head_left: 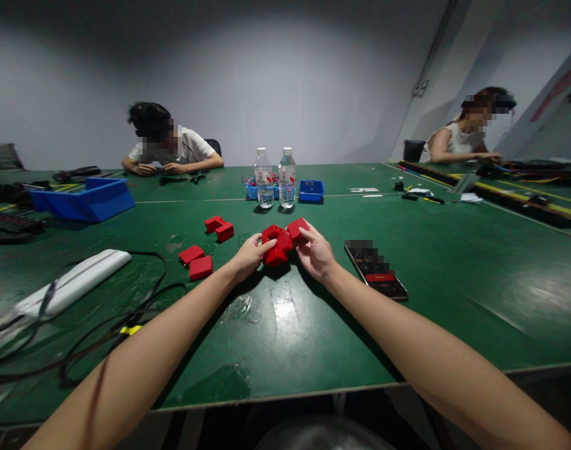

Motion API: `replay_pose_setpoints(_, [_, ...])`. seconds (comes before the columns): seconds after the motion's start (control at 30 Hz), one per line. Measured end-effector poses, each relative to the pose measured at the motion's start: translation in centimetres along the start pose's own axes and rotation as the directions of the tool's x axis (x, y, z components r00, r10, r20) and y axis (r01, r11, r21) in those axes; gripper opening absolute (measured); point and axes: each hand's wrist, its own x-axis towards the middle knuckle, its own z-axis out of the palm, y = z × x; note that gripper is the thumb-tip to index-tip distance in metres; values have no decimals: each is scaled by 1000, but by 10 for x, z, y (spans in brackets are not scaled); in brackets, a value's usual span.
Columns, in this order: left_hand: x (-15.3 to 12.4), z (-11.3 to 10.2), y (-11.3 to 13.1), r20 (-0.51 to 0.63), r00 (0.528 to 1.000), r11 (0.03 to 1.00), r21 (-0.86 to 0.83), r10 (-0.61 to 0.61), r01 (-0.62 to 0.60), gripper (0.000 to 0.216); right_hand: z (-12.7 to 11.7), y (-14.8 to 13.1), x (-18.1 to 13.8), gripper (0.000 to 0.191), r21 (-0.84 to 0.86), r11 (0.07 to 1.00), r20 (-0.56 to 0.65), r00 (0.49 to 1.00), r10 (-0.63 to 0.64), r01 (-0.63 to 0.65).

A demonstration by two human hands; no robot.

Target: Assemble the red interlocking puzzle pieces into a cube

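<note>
Little lettering reads clearly: a few digits on a phone screen.
The phone [383, 282], right of centre in the frame, shows orange digits that begin "00:0"; blocky blurring covers what follows, and any wording on the red bar [379, 277] below them is too small to make out. On the left bottle [265, 195] and the right bottle [288, 195], at the centre, red-and-white labels carry printing too small to read, brand included. Red markings [558, 90] on the wall at the upper right are too blurred to tell.
</note>
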Motion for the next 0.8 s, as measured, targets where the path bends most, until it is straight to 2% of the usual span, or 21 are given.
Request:
replay_pose_setpoints(0.37, [6, 1, -5, -117, 993, 999, -41, 15, -20, 19, -3, 8, -1, 44, -166, 968, 107, 979, -173, 190])
replay_pose_setpoints(0.67, [4, 1, -6, -98, 994, 997, -56, 39, -45, 26, -5, 9, -5, 51, -328, 925, 247, 963, -109, 189])
replay_pose_setpoints(0.8, [7, -1, -8, -102, 994, 995, -92, 33, -43, 27, -3, 10, -9, 47, -397, 893, 243, 963, -120, 211])
